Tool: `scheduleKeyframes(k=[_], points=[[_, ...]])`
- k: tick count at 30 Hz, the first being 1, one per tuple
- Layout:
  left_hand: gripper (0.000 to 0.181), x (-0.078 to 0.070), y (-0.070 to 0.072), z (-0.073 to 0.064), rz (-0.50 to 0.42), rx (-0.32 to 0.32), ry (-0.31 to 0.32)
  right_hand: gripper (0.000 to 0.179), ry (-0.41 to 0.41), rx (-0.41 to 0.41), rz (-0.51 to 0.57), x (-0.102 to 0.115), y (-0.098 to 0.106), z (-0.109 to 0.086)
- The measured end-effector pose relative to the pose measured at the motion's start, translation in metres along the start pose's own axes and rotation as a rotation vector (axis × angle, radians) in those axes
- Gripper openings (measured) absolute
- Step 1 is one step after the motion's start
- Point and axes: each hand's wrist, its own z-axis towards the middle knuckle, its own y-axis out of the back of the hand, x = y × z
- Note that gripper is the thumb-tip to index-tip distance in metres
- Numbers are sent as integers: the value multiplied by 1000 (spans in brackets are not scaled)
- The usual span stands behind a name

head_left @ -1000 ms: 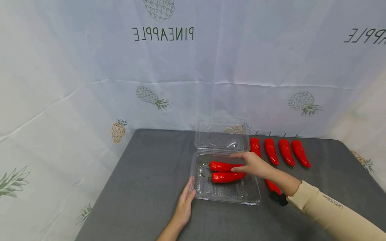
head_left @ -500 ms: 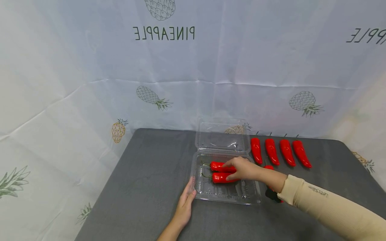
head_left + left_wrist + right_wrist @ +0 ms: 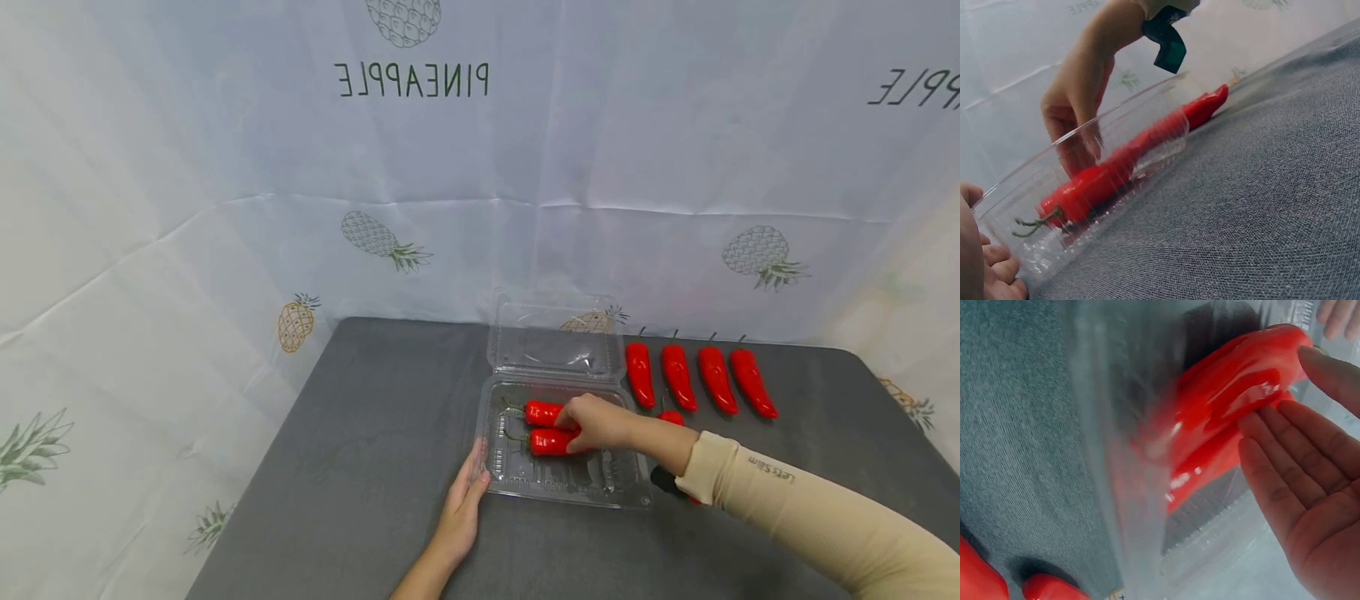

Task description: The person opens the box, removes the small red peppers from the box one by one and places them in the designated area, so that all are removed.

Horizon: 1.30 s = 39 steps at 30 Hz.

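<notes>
An open clear plastic clamshell container (image 3: 555, 492) holds two red chili peppers lying side by side, green stems to the left. My left hand (image 3: 456, 508) grips the container's left side near its front corner. My right hand (image 3: 600, 421) reaches into the container from the right. Its thumb is at the front chili pepper (image 3: 550, 442) and its fingers extend toward the rear chili pepper (image 3: 542, 412). In the right wrist view the fingers (image 3: 1288, 450) look nearly straight against the peppers. The hand hides the peppers' right ends in the head view.
The transparent lid (image 3: 555, 337) stands up behind the base. Several red chili peppers (image 3: 717, 379) lie in a row at the back right. Another red pepper (image 3: 670, 417) lies partly under the right forearm. A dark wrist mount (image 3: 1169, 40) hangs below the right wrist. A pineapple-print cloth hangs behind.
My right hand has moved left and down over the two peppers, covering more of them. My left hand and the container stay in place.
</notes>
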Motion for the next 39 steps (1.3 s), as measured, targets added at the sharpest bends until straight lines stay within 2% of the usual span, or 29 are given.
scheduleKeyframes(k=[9,16,25,33,39], points=[[54,2,0,-1,-5,8,-16,28,-68,50,-51,3,-11,2],[54,5,0,-1,-1,14,-27,32,-69,103,-111,6,-14,5],[54,3,0,-2,6,9,-19,35,-81,118,-107,9,-13,2],[53,5,0,-1,-3,5,-46,40,-43,100,-60,6,-10,0],[54,5,0,-1,4,1,-25,45,54,51,-4,3,-5,-2]])
